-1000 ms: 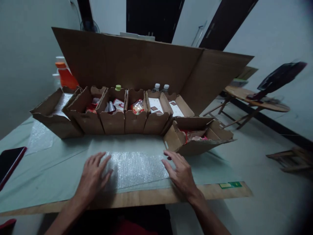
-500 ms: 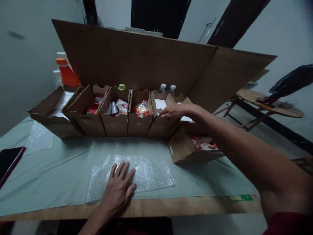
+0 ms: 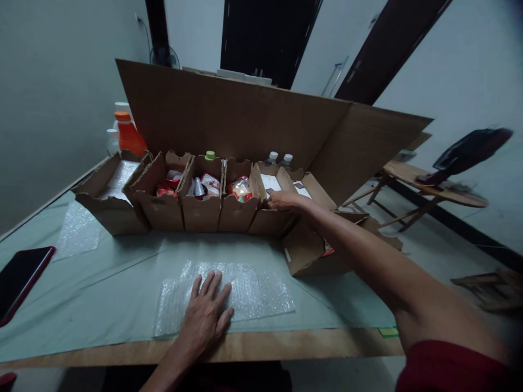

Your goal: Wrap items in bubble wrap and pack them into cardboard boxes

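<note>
My left hand (image 3: 205,313) lies flat, fingers spread, on a sheet of bubble wrap (image 3: 249,288) near the table's front edge. My right hand (image 3: 285,200) reaches far forward into a cardboard bin (image 3: 269,216) holding white cards with brown squares (image 3: 267,183). Its fingertips rest at the bin's front lip; whether they hold anything is hidden. This bin is one in a row of several open cardboard bins (image 3: 200,209) with snack packets inside.
A tall cardboard sheet (image 3: 229,117) stands behind the bins. A tilted cardboard box (image 3: 304,253) sits under my right forearm. An orange bottle (image 3: 128,136) is at the back left, a dark phone (image 3: 20,275) at the left edge, another bubble wrap sheet (image 3: 77,234) nearby. A round wooden table (image 3: 433,179) stands to the right.
My right hand left the bubble wrap and reached forward into the card bin, then dropped to its front lip. My left hand slid to the sheet's middle and stays flat.
</note>
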{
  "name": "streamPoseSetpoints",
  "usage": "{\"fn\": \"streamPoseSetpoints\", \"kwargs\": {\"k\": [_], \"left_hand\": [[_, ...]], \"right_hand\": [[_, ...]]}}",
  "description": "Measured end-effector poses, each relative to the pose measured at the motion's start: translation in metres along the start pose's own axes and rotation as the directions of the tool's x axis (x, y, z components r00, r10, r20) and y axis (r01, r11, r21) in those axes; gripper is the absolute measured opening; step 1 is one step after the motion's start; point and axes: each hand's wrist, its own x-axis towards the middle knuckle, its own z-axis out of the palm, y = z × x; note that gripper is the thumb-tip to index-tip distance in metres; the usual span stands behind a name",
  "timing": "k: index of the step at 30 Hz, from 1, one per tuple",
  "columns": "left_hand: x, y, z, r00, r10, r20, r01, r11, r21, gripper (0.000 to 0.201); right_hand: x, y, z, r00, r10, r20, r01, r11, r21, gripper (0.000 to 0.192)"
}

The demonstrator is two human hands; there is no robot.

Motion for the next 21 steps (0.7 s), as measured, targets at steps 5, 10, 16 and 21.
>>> {"fn": "streamPoseSetpoints", "kwargs": {"k": [5,10,16,21], "left_hand": [[0.0,-0.001,0.004,1.0,0.001,-0.026,-0.002,1.0,-0.03,0.05],[0.0,0.008,-0.008,0.949,-0.17,-0.267,0.083,0.948,-0.307,0.058],[-0.008,0.027,-0.055,0.906,-0.416,-0.078,0.122,0.433,-0.893,0.079],[-0.01,0.035,-0.077,0.901,-0.403,0.16,0.201,0.06,-0.978,0.064]], "right_hand": [[-0.016,-0.039,-0.086,0.998,-0.005,-0.068,-0.014,0.961,-0.278,0.042],[-0.095,-0.078,-0.107,0.996,-0.006,-0.089,0.01,0.999,0.053,0.03],[-0.172,-0.076,0.004,0.913,0.269,0.308,-0.408,0.65,0.641,0.038],[-0.232,-0.089,0.09,0.649,0.187,0.738,-0.761,0.145,0.632,0.051]]}}
